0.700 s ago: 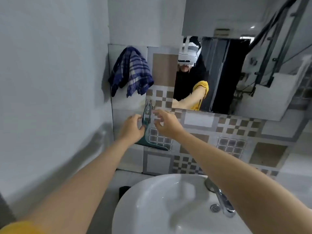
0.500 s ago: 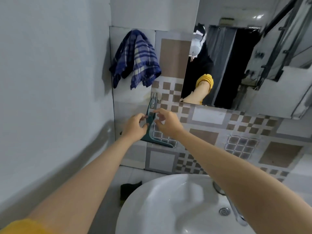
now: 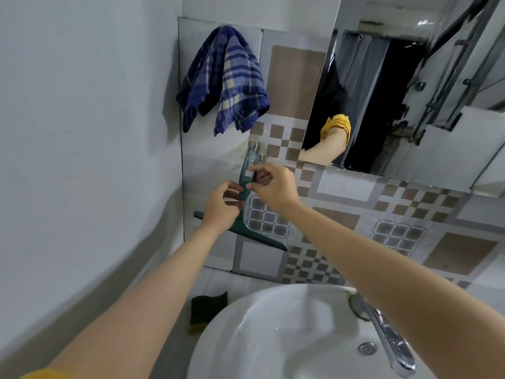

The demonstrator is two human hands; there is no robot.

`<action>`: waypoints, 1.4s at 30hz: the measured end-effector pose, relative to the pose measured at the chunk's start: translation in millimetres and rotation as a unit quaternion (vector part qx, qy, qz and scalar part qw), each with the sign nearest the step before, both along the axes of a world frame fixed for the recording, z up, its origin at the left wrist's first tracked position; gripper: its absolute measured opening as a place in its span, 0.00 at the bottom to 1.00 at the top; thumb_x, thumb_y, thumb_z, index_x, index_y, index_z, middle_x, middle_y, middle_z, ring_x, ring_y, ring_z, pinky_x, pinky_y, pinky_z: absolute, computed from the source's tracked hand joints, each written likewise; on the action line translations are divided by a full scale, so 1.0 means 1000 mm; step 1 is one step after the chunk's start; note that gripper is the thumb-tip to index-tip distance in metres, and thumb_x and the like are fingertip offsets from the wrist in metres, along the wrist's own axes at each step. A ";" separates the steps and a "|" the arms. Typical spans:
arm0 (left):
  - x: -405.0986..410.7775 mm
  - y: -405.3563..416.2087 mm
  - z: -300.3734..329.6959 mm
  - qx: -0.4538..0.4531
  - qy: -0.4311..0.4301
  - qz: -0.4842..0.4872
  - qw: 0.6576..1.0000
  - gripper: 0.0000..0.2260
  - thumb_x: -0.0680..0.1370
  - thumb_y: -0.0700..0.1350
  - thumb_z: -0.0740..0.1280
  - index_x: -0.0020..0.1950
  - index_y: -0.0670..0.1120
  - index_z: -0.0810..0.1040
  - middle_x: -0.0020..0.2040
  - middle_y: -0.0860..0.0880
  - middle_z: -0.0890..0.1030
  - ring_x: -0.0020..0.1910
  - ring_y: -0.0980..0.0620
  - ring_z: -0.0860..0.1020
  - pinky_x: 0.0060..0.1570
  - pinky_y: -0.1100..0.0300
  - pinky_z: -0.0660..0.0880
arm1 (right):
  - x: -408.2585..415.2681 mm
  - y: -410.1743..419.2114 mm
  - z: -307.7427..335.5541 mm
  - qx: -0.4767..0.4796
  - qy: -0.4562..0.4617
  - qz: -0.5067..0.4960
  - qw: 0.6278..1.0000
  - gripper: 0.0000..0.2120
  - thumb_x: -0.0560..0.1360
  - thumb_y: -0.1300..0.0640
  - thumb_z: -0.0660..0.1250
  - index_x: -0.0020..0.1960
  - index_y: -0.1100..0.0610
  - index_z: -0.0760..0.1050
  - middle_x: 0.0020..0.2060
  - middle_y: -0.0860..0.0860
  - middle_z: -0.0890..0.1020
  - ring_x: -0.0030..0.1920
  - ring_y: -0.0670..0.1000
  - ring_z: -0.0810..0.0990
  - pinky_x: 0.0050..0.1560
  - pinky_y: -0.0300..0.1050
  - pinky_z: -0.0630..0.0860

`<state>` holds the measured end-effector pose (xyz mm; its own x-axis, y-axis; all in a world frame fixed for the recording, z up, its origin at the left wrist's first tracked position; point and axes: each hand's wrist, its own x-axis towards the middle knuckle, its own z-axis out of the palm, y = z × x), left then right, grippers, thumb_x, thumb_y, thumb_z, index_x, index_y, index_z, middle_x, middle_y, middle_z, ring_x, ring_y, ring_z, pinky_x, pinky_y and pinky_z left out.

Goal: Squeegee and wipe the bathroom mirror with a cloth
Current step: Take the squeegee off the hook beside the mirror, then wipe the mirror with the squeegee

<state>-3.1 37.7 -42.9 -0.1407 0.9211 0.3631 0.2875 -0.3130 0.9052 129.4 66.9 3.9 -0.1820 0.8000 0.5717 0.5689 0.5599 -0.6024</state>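
1. Squeegee [image 3: 244, 214]: dark green, hanging on the tiled wall from a small hook just below and left of the mirror's [image 3: 410, 105] lower-left corner. Long axis of the handle near upright, leaning right at the top; blade crosswise at the bottom, sloping down to the right.
2. Left hand [image 3: 222, 207]: fingers pinched on the lower handle, just above the blade.
3. Right hand [image 3: 274, 187]: fingertips gripping the handle higher up, nearer the hook; judged better placed to lift it off.
4. Cloth [image 3: 225, 80]: blue plaid, hung above the squeegee, left of the mirror, untouched.
5. Basin [image 3: 246, 337]: below the squeegee; a sponge [image 3: 209, 307] at its left rim.
6. Mirror lies up and right of both hands.
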 end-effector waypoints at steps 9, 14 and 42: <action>0.009 -0.031 0.042 0.135 -0.064 0.016 0.989 0.12 0.72 0.31 0.67 0.48 0.47 0.75 0.46 0.53 0.79 0.45 0.58 0.78 0.44 0.72 0.75 | 0.011 -0.027 0.051 0.061 0.042 0.030 0.997 0.16 0.67 0.63 0.77 0.54 0.57 0.81 0.38 0.49 0.82 0.40 0.48 0.81 0.45 0.36 0.80; 0.012 -0.050 0.079 0.159 -0.008 -0.032 0.987 0.13 0.73 0.31 0.67 0.47 0.49 0.76 0.46 0.54 0.80 0.45 0.57 0.79 0.44 0.69 0.76 | 0.044 -0.061 0.085 0.198 -0.083 0.005 0.977 0.16 0.68 0.54 0.78 0.51 0.61 0.79 0.38 0.52 0.83 0.38 0.50 0.81 0.39 0.45 0.80; 0.072 -0.054 0.284 0.386 0.253 0.011 0.887 0.24 0.69 0.51 0.69 0.64 0.47 0.73 0.61 0.49 0.75 0.63 0.50 0.72 0.67 0.47 0.67 | 0.213 -0.146 0.359 0.363 -0.297 -0.209 0.858 0.14 0.71 0.40 0.70 0.56 0.38 0.80 0.40 0.44 0.76 0.40 0.47 0.73 0.36 0.42 0.61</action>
<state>69.3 -16.6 241.3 0.2045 0.3697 0.9064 0.6094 -0.7727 0.1777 342.0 -79.5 362.9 -0.3983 0.3383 0.8526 0.8972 0.3372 0.2853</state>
